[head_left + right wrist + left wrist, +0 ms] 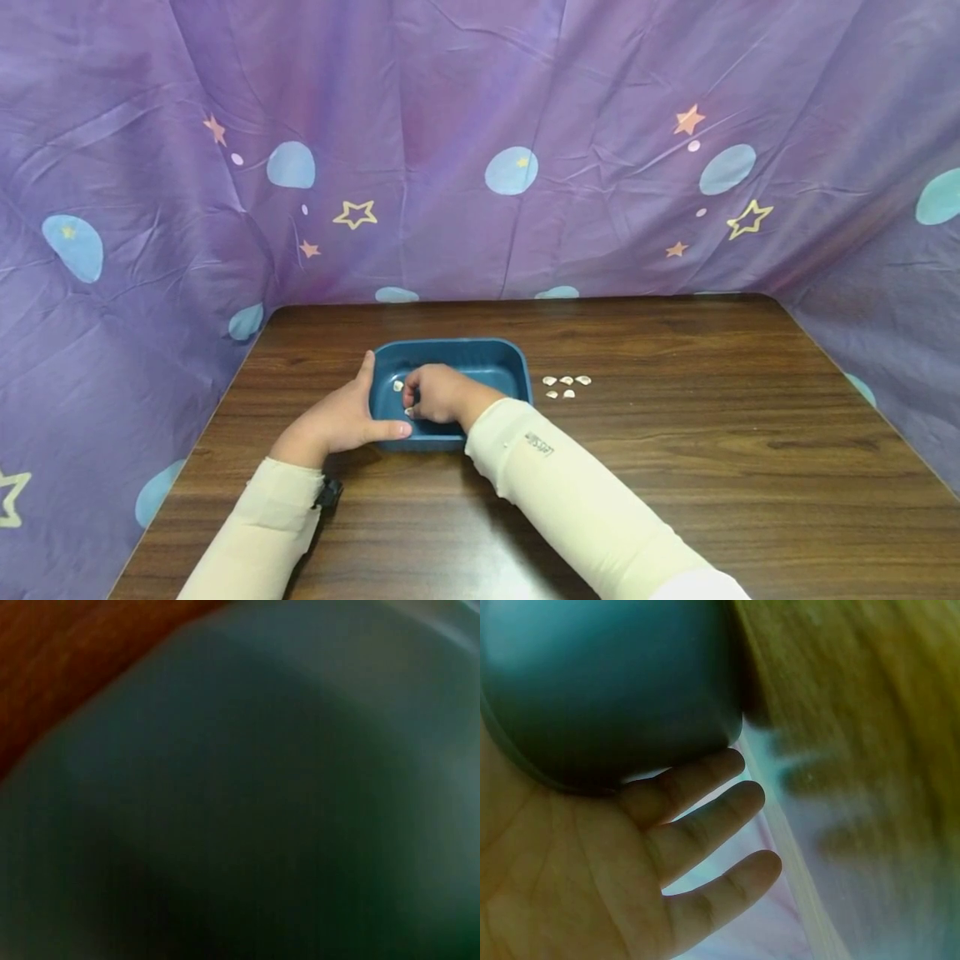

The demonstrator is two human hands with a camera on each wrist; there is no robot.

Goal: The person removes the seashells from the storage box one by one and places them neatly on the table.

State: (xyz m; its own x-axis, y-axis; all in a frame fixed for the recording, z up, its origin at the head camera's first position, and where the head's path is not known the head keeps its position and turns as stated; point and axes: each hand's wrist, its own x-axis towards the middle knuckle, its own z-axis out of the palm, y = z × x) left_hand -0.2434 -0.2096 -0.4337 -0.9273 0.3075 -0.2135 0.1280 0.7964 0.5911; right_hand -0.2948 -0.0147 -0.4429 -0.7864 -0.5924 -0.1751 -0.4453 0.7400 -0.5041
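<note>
A blue rectangular tray point(450, 439) with raised walls stands on the table. My right hand point(442, 393) reaches over its right side and pinches a small white shell point(408, 412) at the tray floor. Another small shell point(398, 386) lies inside, near the left wall. At the tray's left front corner rests my left hand point(337, 421), thumb along the front rim and a finger up the left side. In the left wrist view the other fingers point(712, 825) extend fairly straight beside the tray's outer wall. The right wrist view is dark and blurred.
To the right of the tray, several small white shells point(567, 381) lie in two short rows on the brown wooden table point(712, 467). A purple curtain point(465, 100) with stars and blue shapes hangs behind the table and at its sides.
</note>
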